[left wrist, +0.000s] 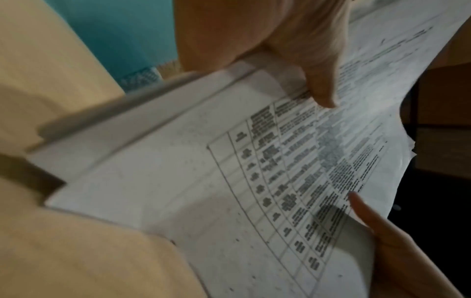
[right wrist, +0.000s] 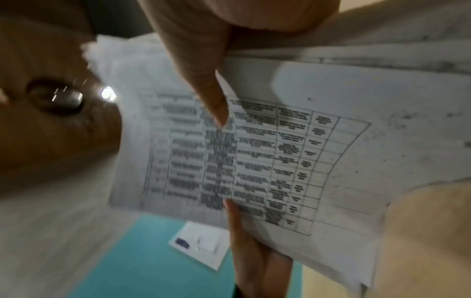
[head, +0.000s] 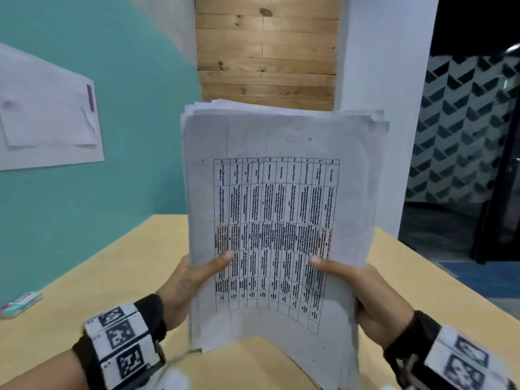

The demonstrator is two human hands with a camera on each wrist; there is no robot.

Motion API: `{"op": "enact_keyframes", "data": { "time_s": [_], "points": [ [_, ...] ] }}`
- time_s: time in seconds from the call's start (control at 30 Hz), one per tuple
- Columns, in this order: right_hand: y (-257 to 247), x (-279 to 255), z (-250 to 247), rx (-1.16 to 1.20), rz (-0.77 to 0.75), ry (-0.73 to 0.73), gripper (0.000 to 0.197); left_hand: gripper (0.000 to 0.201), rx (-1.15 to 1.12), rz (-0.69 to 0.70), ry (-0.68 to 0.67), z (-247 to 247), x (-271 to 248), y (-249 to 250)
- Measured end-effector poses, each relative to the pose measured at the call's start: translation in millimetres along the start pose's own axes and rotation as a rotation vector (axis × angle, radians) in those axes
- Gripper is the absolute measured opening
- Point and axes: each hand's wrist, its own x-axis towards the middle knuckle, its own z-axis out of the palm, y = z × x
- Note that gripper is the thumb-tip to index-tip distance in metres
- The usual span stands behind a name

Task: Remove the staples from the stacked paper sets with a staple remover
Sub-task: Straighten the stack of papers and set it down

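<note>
A thick stack of white paper sets with a printed table on the top sheet stands upright above the yellow table, its lower edge down near the tabletop. My left hand grips the stack's left edge, thumb across the front sheet. My right hand grips the right edge the same way. The left wrist view shows the paper stack with my left thumb pressed on it; the right wrist view shows the stack under my right thumb. No staple remover or staple is in view.
A small teal and white object lies near the table's left edge. A white board with papers hangs on the teal wall. A wood panel and white pillar rise behind the table; a dark glass door is at the right.
</note>
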Motion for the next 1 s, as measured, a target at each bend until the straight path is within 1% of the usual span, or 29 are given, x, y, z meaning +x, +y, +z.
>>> {"op": "enact_keyframes", "data": {
  "time_s": [0.07, 0.13, 0.17, 0.2, 0.27, 0.3, 0.33, 0.4, 0.43, 0.5, 0.53, 0.57, 0.6, 0.67, 0.73, 0.77, 0.8, 0.9, 0.93, 1.0],
  "points": [
    [3, 0, 3, 0.018, -0.034, 0.032, 0.031, 0.091, -0.027, -0.011, 0.038, 3, 1, -6],
    [1, -1, 3, -0.002, -0.060, 0.032, 0.030, 0.079, -0.014, 0.025, 0.043, 3, 0, -10],
    [-3, -2, 3, -0.037, -0.088, 0.021, 0.032, 0.073, 0.015, 0.053, 0.021, 3, -2, -7],
    [-10, -2, 2, -0.093, -0.134, 0.020, 0.037, 0.071, 0.042, 0.083, 0.001, 3, -3, -2],
    [-33, 5, 0, -0.199, -0.289, 0.071, 0.058, 0.081, 0.084, 0.163, -0.002, 2, 1, 18],
    [-48, 9, 1, -0.223, -0.377, 0.113, 0.069, 0.086, 0.098, 0.219, 0.006, 1, 7, 33],
    [-63, 13, 3, -0.246, -0.473, 0.160, 0.076, 0.087, 0.109, 0.291, 0.017, 2, 13, 51],
    [-93, 20, 10, -0.396, -0.670, 0.275, 0.083, 0.085, 0.140, 0.475, 0.083, 3, 29, 88],
    [-106, 22, 15, -0.504, -0.759, 0.326, 0.088, 0.081, 0.191, 0.590, 0.142, 5, 36, 106],
    [-125, 28, 22, -0.700, -0.897, 0.388, 0.093, 0.071, 0.405, 0.825, 0.268, 9, 47, 133],
    [-131, 32, 23, -0.775, -0.934, 0.398, 0.091, 0.070, 0.504, 0.914, 0.299, 11, 51, 142],
    [-134, 35, 24, -0.841, -0.946, 0.405, 0.086, 0.067, 0.575, 0.970, 0.307, 12, 54, 148],
    [-136, 37, 24, -0.901, -0.944, 0.413, 0.077, 0.060, 0.625, 0.996, 0.309, 12, 57, 151],
    [-135, 43, 21, -0.974, -0.942, 0.425, 0.056, 0.036, 0.674, 0.993, 0.302, 11, 61, 151],
    [-132, 47, 18, -0.965, -0.971, 0.425, 0.044, 0.018, 0.657, 0.986, 0.295, 8, 62, 145],
    [-132, 47, 17, -0.951, -0.989, 0.424, 0.042, 0.015, 0.640, 0.996, 0.300, 7, 62, 142],
    [-132, 47, 17, -0.933, -1.003, 0.417, 0.040, 0.017, 0.623, 1.014, 0.306, 6, 62, 139],
    [-133, 48, 18, -0.837, -0.992, 0.344, 0.036, 0.037, 0.612, 1.091, 0.317, 7, 62, 135],
    [-134, 48, 18, -0.803, -0.988, 0.315, 0.035, 0.039, 0.634, 1.116, 0.316, 7, 63, 135],
    [-135, 47, 17, -0.728, -0.984, 0.270, 0.037, 0.028, 0.622, 1.111, 0.279, 6, 64, 137]
  ]
}}
